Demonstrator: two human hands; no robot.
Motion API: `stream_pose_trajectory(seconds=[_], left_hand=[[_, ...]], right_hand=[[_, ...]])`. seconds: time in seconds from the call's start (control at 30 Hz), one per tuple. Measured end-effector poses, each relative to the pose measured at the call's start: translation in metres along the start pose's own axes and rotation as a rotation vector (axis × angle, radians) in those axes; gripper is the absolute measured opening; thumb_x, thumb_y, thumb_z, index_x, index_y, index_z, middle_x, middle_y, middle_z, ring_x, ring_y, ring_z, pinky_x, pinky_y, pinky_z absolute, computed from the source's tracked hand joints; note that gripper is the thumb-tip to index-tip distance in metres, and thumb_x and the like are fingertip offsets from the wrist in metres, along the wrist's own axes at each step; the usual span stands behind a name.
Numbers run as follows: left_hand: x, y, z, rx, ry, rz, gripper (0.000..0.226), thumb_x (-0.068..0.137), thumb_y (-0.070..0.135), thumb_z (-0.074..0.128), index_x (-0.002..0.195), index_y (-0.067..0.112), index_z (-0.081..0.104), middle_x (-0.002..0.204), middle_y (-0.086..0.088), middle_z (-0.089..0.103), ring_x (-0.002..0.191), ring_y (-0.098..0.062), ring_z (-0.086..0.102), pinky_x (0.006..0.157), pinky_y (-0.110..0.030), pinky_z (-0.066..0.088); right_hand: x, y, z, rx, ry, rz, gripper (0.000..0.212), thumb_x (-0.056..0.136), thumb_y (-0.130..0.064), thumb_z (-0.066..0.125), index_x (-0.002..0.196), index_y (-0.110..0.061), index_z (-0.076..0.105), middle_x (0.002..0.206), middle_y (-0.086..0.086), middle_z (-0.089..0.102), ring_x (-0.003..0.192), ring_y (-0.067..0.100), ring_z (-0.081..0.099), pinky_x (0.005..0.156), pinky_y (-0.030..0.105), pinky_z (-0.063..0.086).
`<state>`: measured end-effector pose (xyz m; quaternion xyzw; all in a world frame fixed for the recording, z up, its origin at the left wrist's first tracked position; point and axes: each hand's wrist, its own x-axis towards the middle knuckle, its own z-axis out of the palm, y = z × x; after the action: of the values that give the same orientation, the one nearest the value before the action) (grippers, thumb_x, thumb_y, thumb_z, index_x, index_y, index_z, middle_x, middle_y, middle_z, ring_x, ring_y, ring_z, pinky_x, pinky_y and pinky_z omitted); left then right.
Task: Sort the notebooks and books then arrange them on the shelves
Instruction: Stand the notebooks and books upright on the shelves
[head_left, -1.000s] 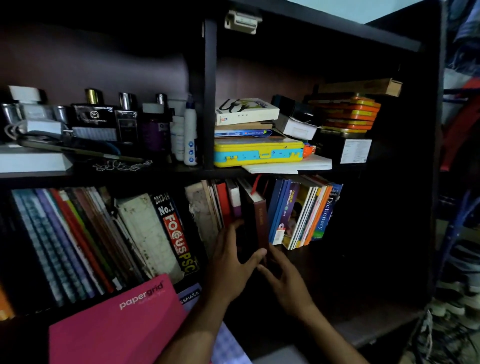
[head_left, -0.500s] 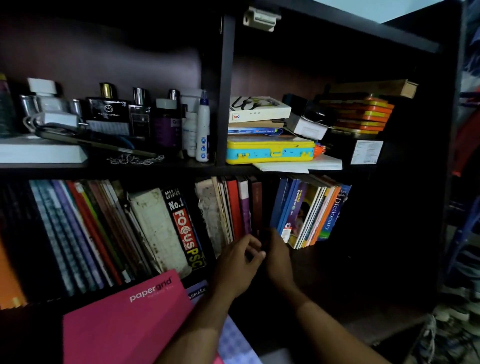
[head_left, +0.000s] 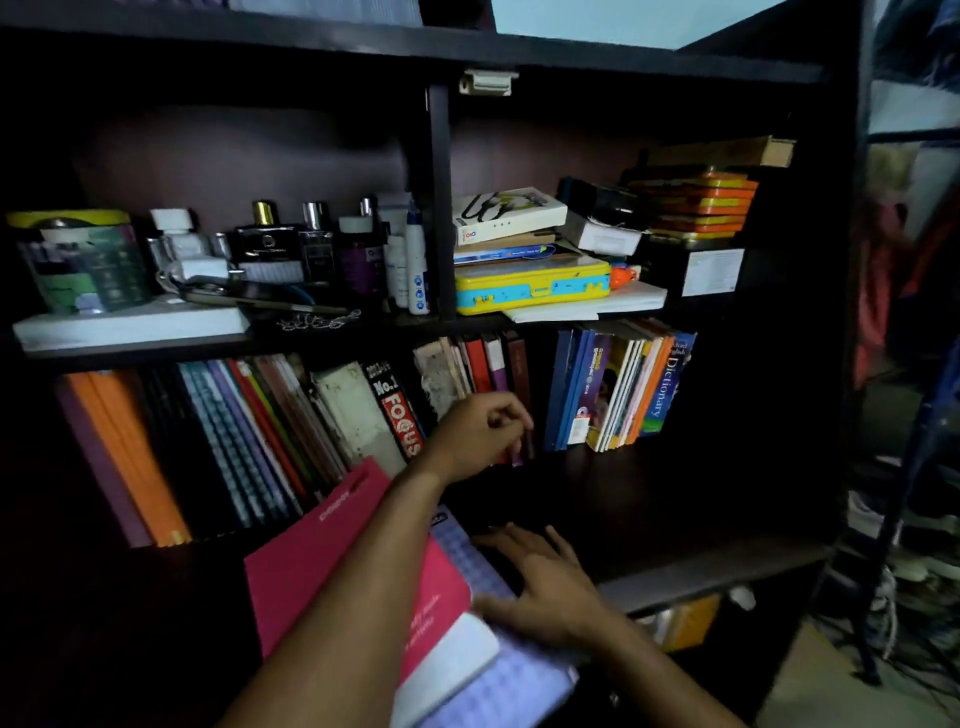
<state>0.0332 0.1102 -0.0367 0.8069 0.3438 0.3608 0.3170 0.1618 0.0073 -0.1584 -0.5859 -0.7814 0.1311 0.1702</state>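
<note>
My left hand (head_left: 480, 431) is raised in front of the upright books on the lower shelf (head_left: 675, 499), fingers curled at the foot of a maroon book (head_left: 518, 364) and its red and purple neighbours; no grip shows. My right hand (head_left: 545, 587) lies flat with spread fingers on a purple checkered notebook (head_left: 519, 686) in the pile below. That pile also holds a pink papergrid notebook (head_left: 322, 556) and a white book (head_left: 447, 660). My left forearm crosses over the pink notebook.
Leaning notebooks and a Focus book (head_left: 397, 415) fill the shelf's left. A blue and orange group with a Dictionary (head_left: 662, 389) stands at the right, with bare shelf beyond. The upper shelf carries perfume bottles (head_left: 265, 239), a yellow case (head_left: 530, 286) and stacked boxes (head_left: 696, 202).
My right hand has dropped from the maroon book down onto the purple checkered notebook. My left hand stays at the book spines with its fingers curled. The view has shifted back and up.
</note>
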Motion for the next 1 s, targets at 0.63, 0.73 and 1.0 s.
stream_pose_trajectory(seconds=[0.63,0.73,1.0], left_hand=[[-0.23,-0.063,-0.045,0.264,0.597,-0.824,0.088,0.074,0.043,0.086,0.145,0.012,0.044,0.132,-0.019,0.06,0.12,-0.035,0.059,0.101,-0.041,0.048],[-0.231,-0.052,-0.044,-0.336,0.816,-0.81,0.074,0.077,0.002,0.083,0.141,0.0,0.046,0.12,-0.023,0.067,0.094,-0.028,0.068,0.084,-0.04,0.057],[-0.244,-0.004,-0.102,-0.044,1.102,-0.461,0.045,0.096,0.037,0.062,0.132,0.012,0.053,0.122,-0.008,0.068,0.107,-0.028,0.066,0.095,-0.046,0.054]], right_hand=[[0.009,-0.029,-0.014,-0.006,-0.035,0.182,0.063,0.093,-0.053,0.058,0.147,-0.025,0.04,0.151,0.006,0.045,0.137,0.028,0.045,0.114,0.05,0.031],[0.011,-0.073,-0.023,-0.216,-0.044,0.125,0.067,0.09,-0.038,0.056,0.151,-0.023,0.031,0.147,0.012,0.04,0.135,0.035,0.041,0.112,0.056,0.03],[0.035,-0.171,-0.039,-0.166,0.042,-0.34,0.059,0.089,-0.037,0.058,0.142,-0.024,0.039,0.134,0.004,0.049,0.126,0.03,0.05,0.101,0.045,0.043]])
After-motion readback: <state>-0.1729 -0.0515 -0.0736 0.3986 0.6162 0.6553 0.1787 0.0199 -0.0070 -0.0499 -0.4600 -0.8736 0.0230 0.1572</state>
